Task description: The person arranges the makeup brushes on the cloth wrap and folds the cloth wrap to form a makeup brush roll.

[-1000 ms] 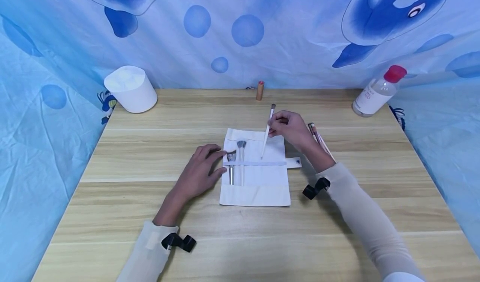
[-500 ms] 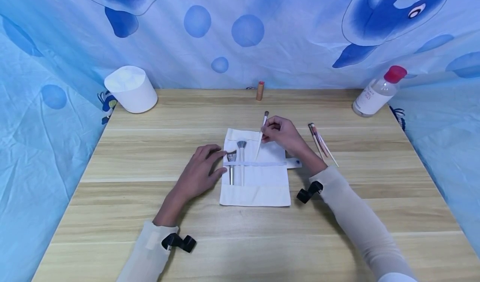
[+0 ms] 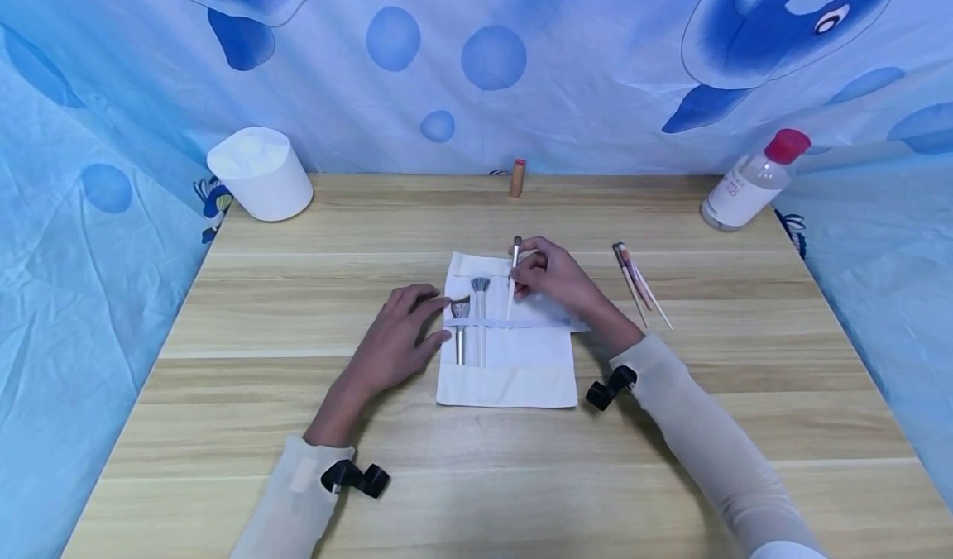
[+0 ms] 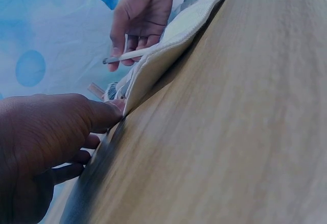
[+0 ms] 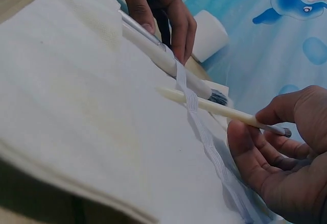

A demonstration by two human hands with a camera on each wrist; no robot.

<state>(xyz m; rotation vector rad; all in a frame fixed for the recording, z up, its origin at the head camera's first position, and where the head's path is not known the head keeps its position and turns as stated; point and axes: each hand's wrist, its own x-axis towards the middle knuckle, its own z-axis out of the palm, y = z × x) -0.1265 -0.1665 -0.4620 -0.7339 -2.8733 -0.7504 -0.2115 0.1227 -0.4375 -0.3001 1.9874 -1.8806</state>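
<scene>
My right hand (image 3: 554, 274) pinches a slim white makeup brush (image 5: 227, 110) near its small dark bristles, which point away from me. Its handle tip passes beneath the elastic band (image 5: 205, 137) of a white cloth brush roll (image 3: 506, 387) spread on the table. Two thicker brushes lie tucked under that band on the left: a short silver one (image 3: 460, 340) and a longer pale-handled brush (image 3: 480, 303). With thumb and fingertips, my left hand (image 3: 398, 340) rests on the roll's left edge, its fingers loosely bent. The left wrist view shows the thumb against the cloth edge.
Several thin brushes (image 3: 636, 282) lie right of the roll, close to my right forearm. Along the back stand a white paper roll (image 3: 260, 179), a small brown tube (image 3: 517, 179) and a clear bottle (image 3: 748, 187) with a red cap. A blue printed curtain (image 3: 596, 71) hangs behind.
My right hand has moved left and slightly towards me, bringing the slim brush more upright in the head view and its handle end to the band. My left hand stays put.
</scene>
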